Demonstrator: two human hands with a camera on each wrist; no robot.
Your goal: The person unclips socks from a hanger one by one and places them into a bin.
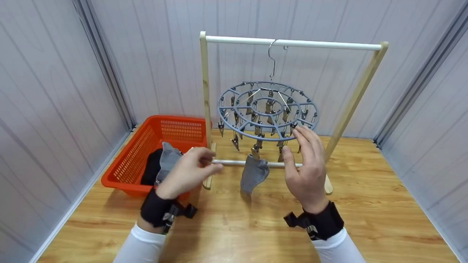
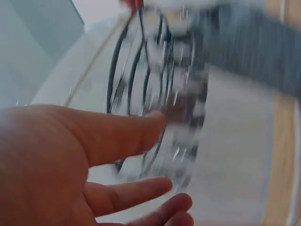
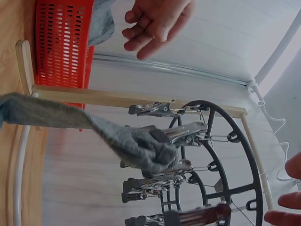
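A grey sock [image 1: 254, 174] hangs by its top from a metal clip of the round drying hanger [image 1: 234, 126]. To the left of the sock is my left hand [image 1: 188, 171], fingers loosely bent and thumb apart, with nothing in it. My right hand [image 1: 309, 170] is raised right of the sock, its fingers extended near the hanger's front rim; whether a fingertip touches the rim or a clip I cannot tell. In the right wrist view, the sock [image 3: 146, 148] dangles from its clip, clear of both hands. The left wrist view is blurred around the hanger [image 2: 136, 70].
An orange basket [image 1: 128, 153] stands at the left, holding a grey cloth [image 1: 169, 160] and a black cloth [image 1: 150, 170]. The hanger hooks over the white bar [image 1: 237, 40] of a wooden-sided rack [image 1: 356, 98]. Several metal clips hang beneath the rings. A lower bar [image 1: 230, 162] crosses behind the sock.
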